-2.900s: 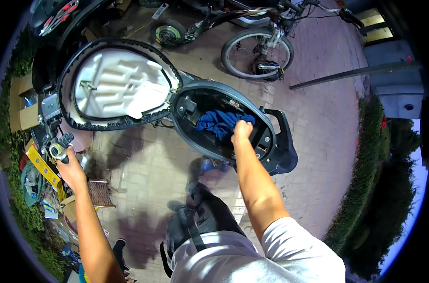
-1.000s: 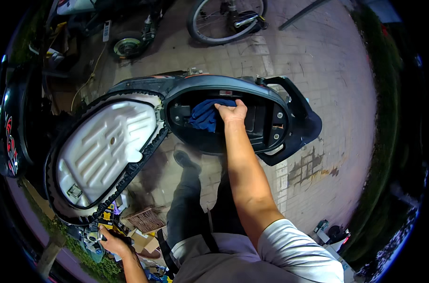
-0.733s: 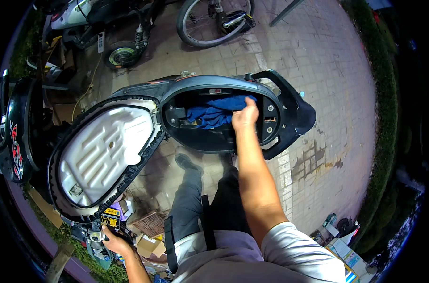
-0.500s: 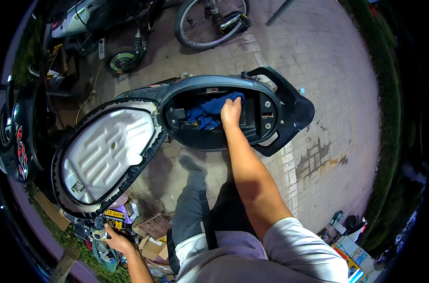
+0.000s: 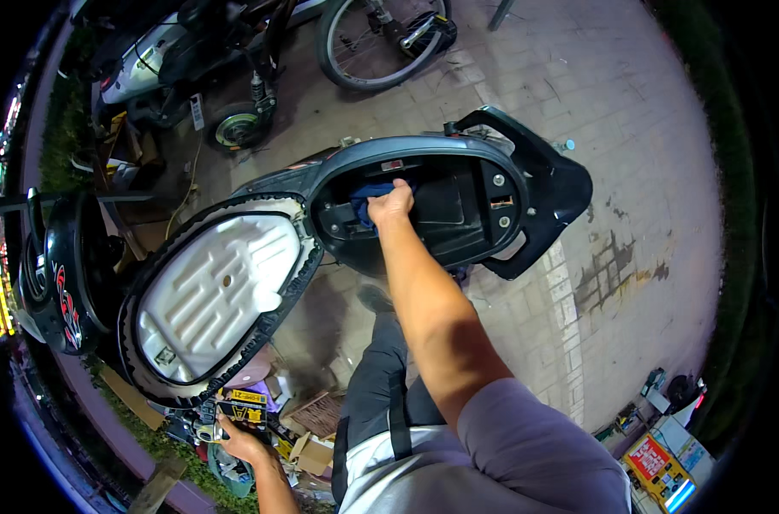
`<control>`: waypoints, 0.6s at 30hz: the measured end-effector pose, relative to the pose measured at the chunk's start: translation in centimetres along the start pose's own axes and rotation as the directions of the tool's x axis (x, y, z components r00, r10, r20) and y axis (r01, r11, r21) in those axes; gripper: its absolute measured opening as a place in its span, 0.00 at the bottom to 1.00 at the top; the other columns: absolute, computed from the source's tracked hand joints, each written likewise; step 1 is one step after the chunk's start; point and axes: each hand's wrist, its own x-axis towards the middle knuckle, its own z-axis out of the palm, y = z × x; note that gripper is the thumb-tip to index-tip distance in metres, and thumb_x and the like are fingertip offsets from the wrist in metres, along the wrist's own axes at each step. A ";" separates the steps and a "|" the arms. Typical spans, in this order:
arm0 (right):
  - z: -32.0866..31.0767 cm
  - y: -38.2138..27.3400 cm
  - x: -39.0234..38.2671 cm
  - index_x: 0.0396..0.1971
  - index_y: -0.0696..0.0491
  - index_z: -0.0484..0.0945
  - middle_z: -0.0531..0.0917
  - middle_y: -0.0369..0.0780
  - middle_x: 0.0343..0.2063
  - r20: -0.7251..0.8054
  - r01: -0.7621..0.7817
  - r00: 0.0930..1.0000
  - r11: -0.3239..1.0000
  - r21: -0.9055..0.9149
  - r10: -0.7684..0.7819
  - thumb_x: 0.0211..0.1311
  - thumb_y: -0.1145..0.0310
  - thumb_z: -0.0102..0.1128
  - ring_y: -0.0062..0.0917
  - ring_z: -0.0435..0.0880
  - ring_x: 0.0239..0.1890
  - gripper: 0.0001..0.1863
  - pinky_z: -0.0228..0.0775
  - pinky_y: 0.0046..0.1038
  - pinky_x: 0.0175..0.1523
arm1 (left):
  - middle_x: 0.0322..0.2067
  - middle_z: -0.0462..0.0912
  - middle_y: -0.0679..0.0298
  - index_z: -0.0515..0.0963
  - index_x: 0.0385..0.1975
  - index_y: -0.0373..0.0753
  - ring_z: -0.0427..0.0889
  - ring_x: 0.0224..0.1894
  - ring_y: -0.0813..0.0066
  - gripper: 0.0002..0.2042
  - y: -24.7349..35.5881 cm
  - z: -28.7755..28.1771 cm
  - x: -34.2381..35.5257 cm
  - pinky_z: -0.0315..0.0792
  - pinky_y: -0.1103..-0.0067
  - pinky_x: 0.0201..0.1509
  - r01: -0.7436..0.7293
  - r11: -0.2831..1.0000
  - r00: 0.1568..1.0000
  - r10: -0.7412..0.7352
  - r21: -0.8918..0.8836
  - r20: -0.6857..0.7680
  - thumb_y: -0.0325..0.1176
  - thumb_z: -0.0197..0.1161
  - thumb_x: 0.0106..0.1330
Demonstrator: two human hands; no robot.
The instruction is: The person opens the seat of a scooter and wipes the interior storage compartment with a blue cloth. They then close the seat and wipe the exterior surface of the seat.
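Nearest, my left hand (image 5: 239,444): low at the frame's lower left, fingers curled around a small dark tool (image 5: 208,426) among cardboard scraps (image 5: 308,445). Next, the raised seat underside (image 5: 214,295) (pale, ribbed). Beyond, my right hand (image 5: 389,206): fingers closed on a blue cloth (image 5: 374,192) inside the scooter's open storage tub (image 5: 458,214). Farthest, a bicycle wheel (image 5: 381,43) on brick paving

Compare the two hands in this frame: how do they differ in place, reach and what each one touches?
The right hand is stretched forward into the scooter's open storage compartment, gripping a blue cloth. The left hand is low at the person's left side, beside the raised seat's white underside, holding a yellow-and-black object among cardboard scraps. Both hands are bare and closed on something.
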 end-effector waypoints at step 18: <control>1.9 0.7 -4.9 0.65 0.51 0.49 0.42 0.48 0.68 0.127 -0.049 0.990 0.997 -0.058 0.056 0.65 0.58 0.42 0.41 0.46 0.68 0.31 0.47 0.53 0.65 | 0.40 0.77 0.60 0.71 0.47 0.28 0.74 0.36 0.72 0.21 2.5 1.2 -2.3 0.69 0.76 0.42 -0.051 0.999 0.999 0.051 0.016 0.008 0.41 0.59 0.65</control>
